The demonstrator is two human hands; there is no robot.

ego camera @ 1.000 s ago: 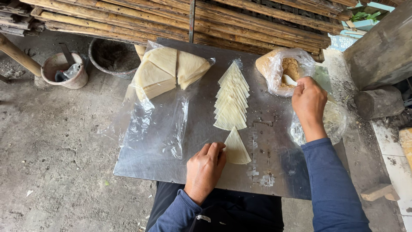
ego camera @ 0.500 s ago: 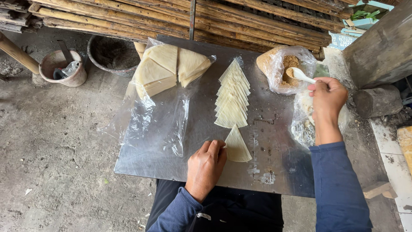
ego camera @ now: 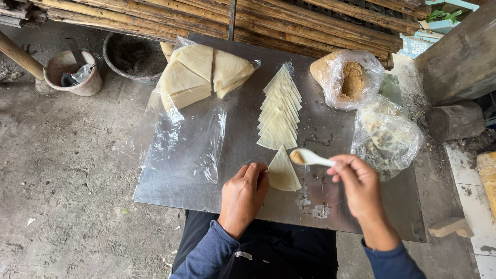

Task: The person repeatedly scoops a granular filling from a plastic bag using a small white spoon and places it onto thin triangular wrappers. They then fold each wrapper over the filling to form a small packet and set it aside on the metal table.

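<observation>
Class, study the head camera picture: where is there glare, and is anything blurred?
Head view: soft daylight, faint shadows; glare on the metal sheet and clear plastic wrap; right hand with white spoon slightly motion-blurred; left hand sharp.

Packages only: clear plastic bag of brown filling (ego camera: 347,78) beyond right hand (ego camera: 359,187); crumpled clear bag (ego camera: 388,135) beside it; open clear wrap holding wedge stacks (ego camera: 192,111) beyond left hand (ego camera: 243,195).

Right hand (ego camera: 361,188) with filled spoon (ego camera: 309,157), now over the wrapper (ego camera: 283,171).
</observation>
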